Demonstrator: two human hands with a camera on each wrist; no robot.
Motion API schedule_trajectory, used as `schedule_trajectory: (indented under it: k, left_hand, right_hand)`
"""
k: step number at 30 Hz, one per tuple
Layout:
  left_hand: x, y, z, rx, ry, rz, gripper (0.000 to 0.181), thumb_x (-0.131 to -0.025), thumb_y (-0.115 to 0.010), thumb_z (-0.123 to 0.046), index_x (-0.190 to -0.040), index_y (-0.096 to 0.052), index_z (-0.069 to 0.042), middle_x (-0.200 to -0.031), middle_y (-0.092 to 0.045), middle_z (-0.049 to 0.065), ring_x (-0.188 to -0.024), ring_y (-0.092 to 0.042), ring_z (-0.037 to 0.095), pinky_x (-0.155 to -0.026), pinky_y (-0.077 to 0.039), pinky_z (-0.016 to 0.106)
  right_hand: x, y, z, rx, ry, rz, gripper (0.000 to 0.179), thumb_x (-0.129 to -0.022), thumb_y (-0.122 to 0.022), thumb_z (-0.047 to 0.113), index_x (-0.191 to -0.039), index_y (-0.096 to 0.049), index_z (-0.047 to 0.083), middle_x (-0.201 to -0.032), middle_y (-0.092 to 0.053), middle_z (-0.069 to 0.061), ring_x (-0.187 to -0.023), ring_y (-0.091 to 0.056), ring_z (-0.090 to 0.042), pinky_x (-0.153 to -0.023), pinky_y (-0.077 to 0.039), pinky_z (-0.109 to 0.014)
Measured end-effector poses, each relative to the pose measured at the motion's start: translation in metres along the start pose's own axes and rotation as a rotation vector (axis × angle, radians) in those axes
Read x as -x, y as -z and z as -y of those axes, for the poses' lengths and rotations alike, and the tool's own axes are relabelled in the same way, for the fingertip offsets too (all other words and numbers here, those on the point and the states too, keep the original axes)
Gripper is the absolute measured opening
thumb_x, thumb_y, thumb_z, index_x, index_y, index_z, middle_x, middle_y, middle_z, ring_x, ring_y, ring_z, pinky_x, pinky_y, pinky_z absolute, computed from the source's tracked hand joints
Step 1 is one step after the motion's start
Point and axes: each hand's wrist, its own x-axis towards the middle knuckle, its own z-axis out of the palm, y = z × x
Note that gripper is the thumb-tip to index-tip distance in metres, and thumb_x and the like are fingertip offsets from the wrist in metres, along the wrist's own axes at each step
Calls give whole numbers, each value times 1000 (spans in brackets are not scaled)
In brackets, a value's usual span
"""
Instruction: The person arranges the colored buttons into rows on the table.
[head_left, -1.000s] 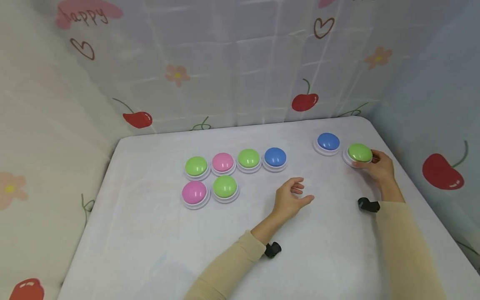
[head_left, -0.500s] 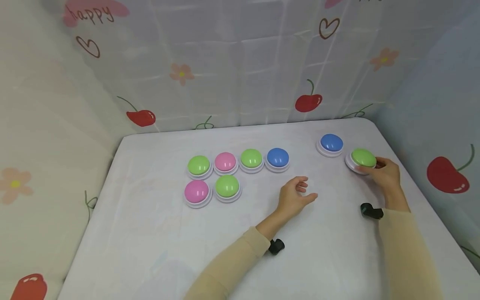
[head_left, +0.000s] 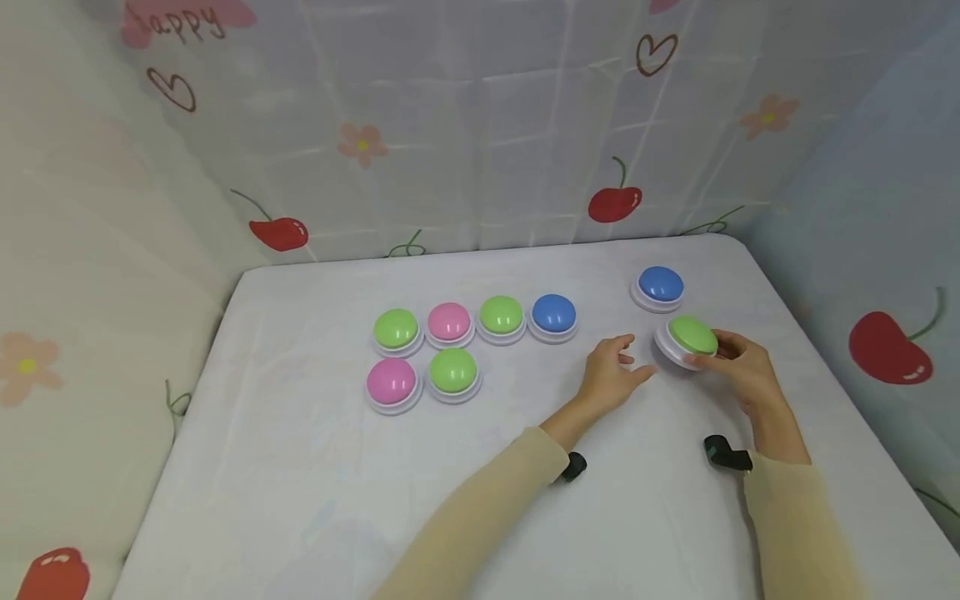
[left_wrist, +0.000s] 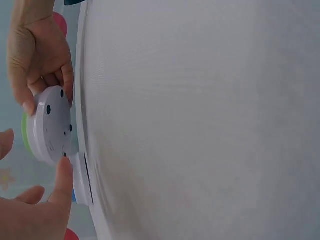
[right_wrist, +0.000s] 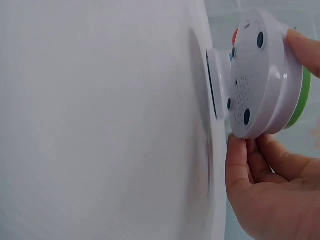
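My right hand [head_left: 742, 375] grips a push button with a green dome [head_left: 693, 335] and white base by its right side. The button is lifted off the table and tilted. Its underside, with dark round feet and small speaker holes, shows in the right wrist view on the white base [right_wrist: 250, 75]. My left hand [head_left: 609, 375] is just left of it, fingers spread and holding nothing. In the left wrist view, a fingertip [left_wrist: 64, 167] overlaps the base's lower edge. A blue button [head_left: 660, 285] stands on the table behind the held one.
Left of my hands, a back row of buttons runs green [head_left: 395, 330], pink [head_left: 449, 322], green [head_left: 502, 315], blue [head_left: 554, 314]. In front of it stand a pink button [head_left: 392, 382] and a green button [head_left: 453, 371]. Printed curtains [head_left: 480, 125] enclose the white table [head_left: 300, 467].
My right hand has picked up the green button and brought it left and toward me, tilting it. My left hand has moved right and slightly forward, closer to it.
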Motion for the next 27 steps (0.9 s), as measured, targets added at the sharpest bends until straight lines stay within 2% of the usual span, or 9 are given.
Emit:
schedule_trajectory:
  k: [2, 5, 7, 12, 15, 19, 21, 24, 27]
  left_hand:
    - [-3, -3, 0, -7, 24, 14, 58, -84, -77, -21, -136, -55, -6, -128, -60, 9, -104, -65, 15, -75, -49, 10]
    - [-3, -3, 1, 9, 42, 17, 59, -84, -78, -22, -136, -56, -6, -129, -61, 9, -105, -65, 15, -74, -50, 10]
    - [-1, -1, 1, 37, 36, 2, 57, -83, -78, -20, -134, -58, -4, -127, -62, 10, -104, -66, 15, -73, -50, 10]
    - [7, 11, 2, 145, 19, -69, 49, -79, -81, -10, -124, -65, -1, -109, -65, 11, -92, -69, 12, -71, -52, 9]
    - [15, 24, 3, 168, 5, -123, 45, -77, -81, -6, -119, -67, 0, -101, -66, 11, -86, -70, 11, -70, -53, 9]
    - [27, 42, 6, 119, -60, -187, 41, -77, -82, -7, -115, -69, 1, -96, -65, 12, -84, -68, 12, -70, -53, 9]
    - [34, 51, 7, 86, -99, -223, 40, -77, -82, -7, -114, -70, 1, -96, -65, 13, -85, -67, 15, -71, -53, 9]
    - [46, 64, 7, 40, -129, -281, 40, -76, -82, -7, -113, -70, 2, -99, -64, 13, -88, -67, 19, -73, -53, 11]
    - [56, 74, 9, -3, -133, -337, 41, -76, -82, -7, -114, -70, 3, -102, -62, 14, -89, -66, 20, -76, -55, 15]
  right_hand:
    - [5, -6, 2, -12, 50, 27, 84, -85, -77, 31, -147, -33, -6, -126, -49, -3, -101, -46, 0, -102, -43, -25]
    - [11, -13, 5, -29, 130, 59, 77, -84, -77, 21, -143, -37, -9, -117, -49, 8, -96, -46, 4, -84, -43, -8]
    - [15, -17, 8, -42, 172, 77, 75, -83, -77, 16, -142, -38, -10, -119, -50, 3, -96, -47, 4, -79, -42, -4]
    - [24, -26, 18, -31, 251, 108, 73, -82, -77, 12, -142, -39, -9, -135, -47, -19, -100, -45, 5, -81, -43, -2]
    - [28, -34, 27, -38, 312, 135, 73, -81, -77, 7, -141, -40, -8, -137, -45, -23, -103, -45, 7, -85, -42, -1]
    - [34, -48, 42, -52, 382, 186, 74, -78, -79, 4, -140, -41, -7, -136, -47, -22, -106, -46, 7, -89, -40, -1]
    - [36, -55, 50, -59, 395, 215, 75, -77, -80, 5, -140, -42, -6, -136, -48, -22, -109, -48, 1, -90, -39, -1]
    - [38, -68, 61, -73, 395, 259, 76, -76, -81, 5, -139, -42, -6, -136, -48, -22, -118, -51, -15, -93, -39, -2]
    - [37, -80, 68, -85, 381, 308, 78, -75, -83, 6, -140, -42, -5, -139, -48, -22, -125, -50, -33, -102, -43, -16]
